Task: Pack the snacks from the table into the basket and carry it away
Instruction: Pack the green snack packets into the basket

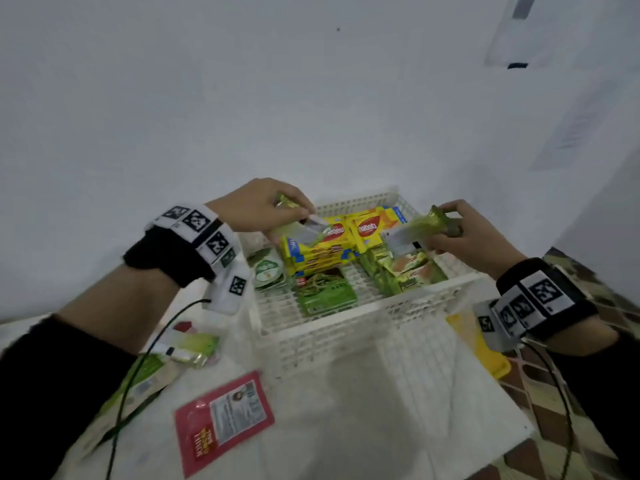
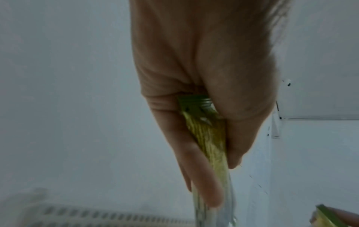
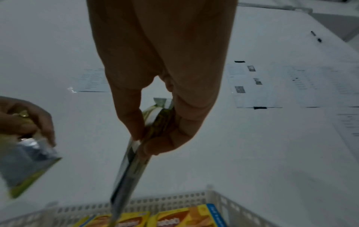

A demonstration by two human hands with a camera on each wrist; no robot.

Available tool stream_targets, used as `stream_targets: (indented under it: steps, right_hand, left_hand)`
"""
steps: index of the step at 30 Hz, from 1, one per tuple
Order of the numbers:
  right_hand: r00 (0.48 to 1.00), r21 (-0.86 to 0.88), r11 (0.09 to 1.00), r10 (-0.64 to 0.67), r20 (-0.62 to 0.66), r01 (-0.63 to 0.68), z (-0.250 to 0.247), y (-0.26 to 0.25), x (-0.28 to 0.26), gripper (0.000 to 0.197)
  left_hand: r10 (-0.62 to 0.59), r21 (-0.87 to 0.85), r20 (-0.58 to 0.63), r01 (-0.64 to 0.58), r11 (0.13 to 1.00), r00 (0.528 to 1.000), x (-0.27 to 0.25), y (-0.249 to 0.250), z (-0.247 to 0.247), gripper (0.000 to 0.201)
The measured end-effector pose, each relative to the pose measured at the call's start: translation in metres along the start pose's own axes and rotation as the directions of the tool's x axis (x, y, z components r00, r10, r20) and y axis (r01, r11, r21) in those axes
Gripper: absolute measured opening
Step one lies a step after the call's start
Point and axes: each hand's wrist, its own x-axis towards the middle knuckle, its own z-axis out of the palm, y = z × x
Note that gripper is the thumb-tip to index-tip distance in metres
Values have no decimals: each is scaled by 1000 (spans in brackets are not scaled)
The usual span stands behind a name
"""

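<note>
Left hand (image 1: 256, 206) and right hand (image 1: 464, 230) each pinch a green packet (image 1: 420, 226) by its end above the white basket (image 1: 346, 327), so either could slip out and land outside; red packet (image 1: 223, 422) still lies on the table (image 1: 381, 410).

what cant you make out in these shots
- Head view: the print on the green packet in the right hand is motion-blurred.
- Left wrist view: the left hand covers most of its green packet.
- Head view: the yellow item is partly hidden behind the basket and right wrist.
</note>
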Motion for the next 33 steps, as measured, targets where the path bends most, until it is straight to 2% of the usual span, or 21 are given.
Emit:
stream_targets:
  steps: [4, 7, 10, 13, 16, 18, 20, 23, 26, 28, 29, 30, 31, 33]
  right_hand:
    - [1000, -11, 1000, 2, -24, -2, -25, 35, 13, 22]
    - [999, -60, 998, 16, 49, -13, -37, 59, 19, 24]
    - [992, -134, 991, -1, 129, 19, -43, 79, 21, 27]
    - [985, -177, 984, 0, 170, 30, -45, 92, 20, 24]
    - [979, -228, 969, -49, 197, 95, -42, 100, 20, 19]
    - [972, -301, 941, -90, 218, 154, -42, 106, 23, 15]
    - [960, -357, 911, -119, 252, 207, -40, 109, 27, 12]
    - [940, -420, 865, -151, 305, 275, -33, 105, 36, 10]
    - [925, -483, 833, -83, 370, 268, -19, 99, 51, 23]
    - [902, -524, 815, 3, 432, 248, -10, 98, 59, 54]
    - [890, -535, 806, 21, 456, 255, -6, 99, 61, 75]
    - [885, -544, 797, 27, 466, 262, -3, 101, 62, 87]
    - [887, -547, 791, 13, 462, 273, -3, 103, 62, 86]
    - [911, -504, 818, -59, 407, 278, -8, 107, 57, 56]
  left_hand:
    - [56, 23, 40, -57, 998, 998, 67, 24, 45, 16]
    - [104, 12, 150, -107, 994, 983, 106, 27, 85, 20]
    - [143, -8, 290, -147, 989, 946, 136, 24, 123, 34]
    - [211, 59, 384, -252, 966, 899, 159, 19, 151, 47]
    - [333, 43, 406, -382, 923, 851, 174, 13, 177, 57]
    - [357, -30, 410, -379, 925, 839, 180, 7, 192, 58]
    - [378, -82, 383, -376, 923, 843, 183, 1, 201, 51]
    - [471, -87, 281, -466, 880, 836, 189, -8, 207, 41]
    - [499, -54, 244, -502, 863, 831, 195, -19, 205, 38]
    - [477, 21, 289, -503, 864, 830, 198, -26, 203, 44]
    - [455, 57, 322, -497, 866, 830, 198, -29, 202, 49]
    - [429, 84, 351, -484, 871, 833, 198, -32, 201, 53]
    - [398, 104, 379, -466, 878, 835, 198, -34, 200, 57]
    - [348, 126, 435, -439, 890, 830, 196, -34, 197, 64]
